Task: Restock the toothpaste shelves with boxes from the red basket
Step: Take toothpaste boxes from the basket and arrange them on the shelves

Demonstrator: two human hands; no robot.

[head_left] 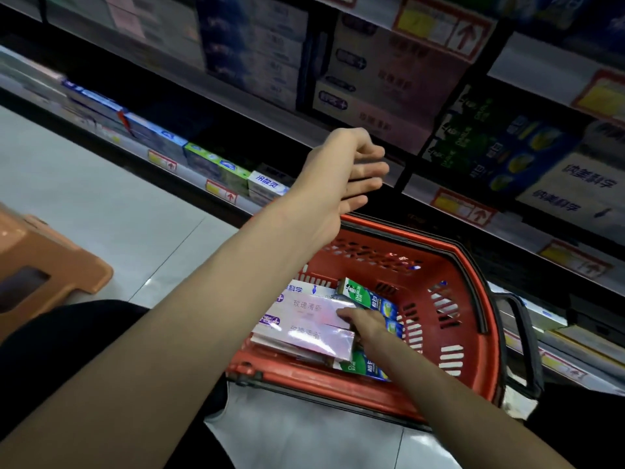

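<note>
While the right hand [363,324] reaches into the red basket [473,265], its fingers lie on the right-hand end of the pink boxes [304,319]; whether they have closed round one, I cannot tell. The left hand [341,177] is raised near the shelf edge [449,201], fingers loose and holding nothing.

A lift from one end alone looks risky. The wrapping appears glossy, so a box could pivot and slip back into the basket, or drag its neighbour along. The left forearm also crosses above the basket's left edge, and a box raised quickly could knock against it.

Both pink boxes lie flat, printed face up, side by side on top of other stock near the basket's front-left corner. Their long axes run across the basket, from its left wall toward the middle. Green boxes [368,296] lie just beside them toward the right wall, partly under the reaching hand.
</note>
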